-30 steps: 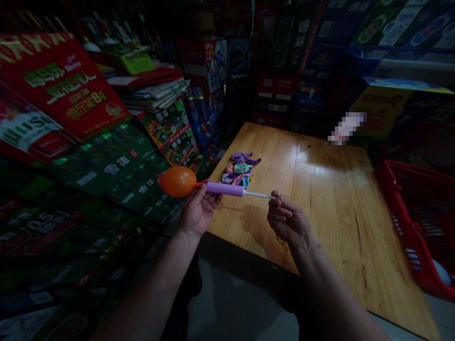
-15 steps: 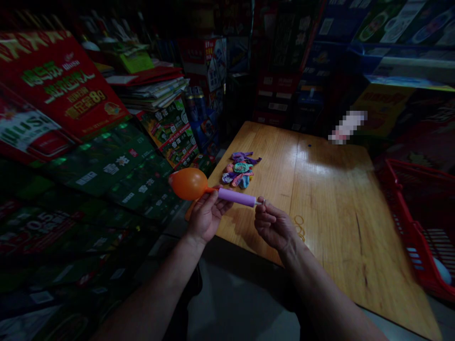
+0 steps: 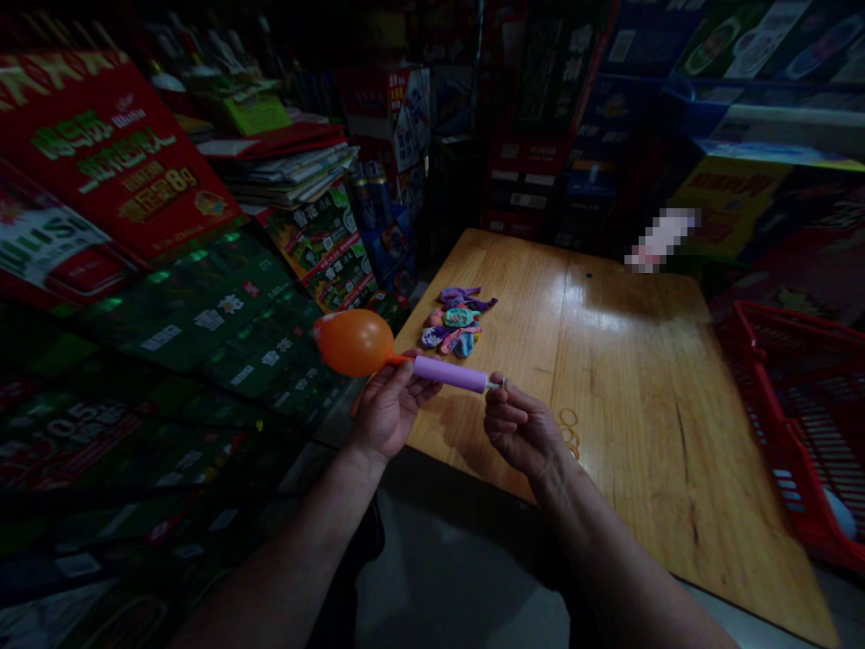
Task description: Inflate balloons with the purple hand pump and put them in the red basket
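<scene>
An orange balloon [image 3: 356, 342], partly inflated, sticks out to the left with its neck over the tip of a purple hand pump [image 3: 450, 372]. My left hand [image 3: 388, 410] is closed around that joint, pinching the balloon's neck against the front end of the pump. At the other end, my right hand [image 3: 517, 419] grips the pump's white handle, with only a short bit of rod showing. Past my left hand, a small pile of uninflated balloons [image 3: 459, 320] in several colours lies on the wooden table [image 3: 628, 388]. Several rubber bands [image 3: 569, 428] lie beside my right wrist.
To the right of the table stands a red plastic basket [image 3: 777, 406] with a pale round thing inside. Stacked green drink cartons [image 3: 223, 315] line the left side, close to the balloon. More boxes [image 3: 527, 180] rise behind the table.
The orange balloon has grown slightly and reaches a little farther left. My left hand has shifted very slightly left, and my right hand keeps its place on the pump handle.
</scene>
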